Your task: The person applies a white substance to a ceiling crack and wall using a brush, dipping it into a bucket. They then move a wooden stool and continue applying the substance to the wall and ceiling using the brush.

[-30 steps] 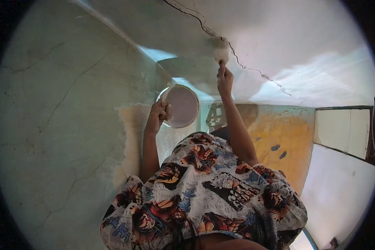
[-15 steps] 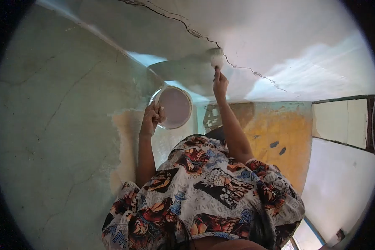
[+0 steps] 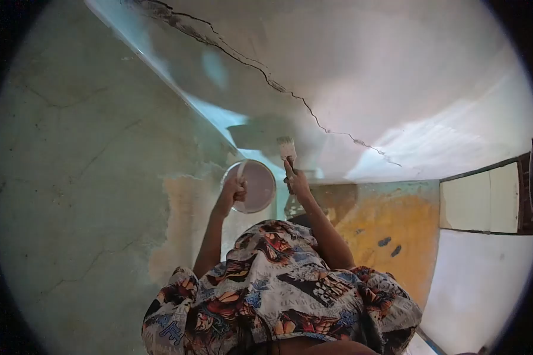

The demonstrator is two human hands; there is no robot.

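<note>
In my right hand (image 3: 297, 181), closed around its handle, is a paintbrush (image 3: 287, 148) with pale paint on its bristles. The brush points up and is apart from the cracked surface, near a darker grey-green patch (image 3: 263, 133). My left hand (image 3: 237, 190) is closed on the pale handle (image 3: 241, 170) of a round bucket (image 3: 274, 188). Pinkish-grey paint (image 3: 258, 184) shows inside the bucket, which is just left of my right hand. Fingers of the left hand partly cover the bucket's left side.
A long jagged crack (image 3: 266, 77) runs across the pale surface (image 3: 361, 71) above. On the left is a green wall (image 3: 95, 177) with fine cracks. An orange-yellow wall (image 3: 385, 225) and a dark-framed panel (image 3: 479, 201) lie to the right.
My right hand has drawn the brush down and left, away from the crack, closer to the bucket. The view has tilted, so the bucket and left hand appear lower.
</note>
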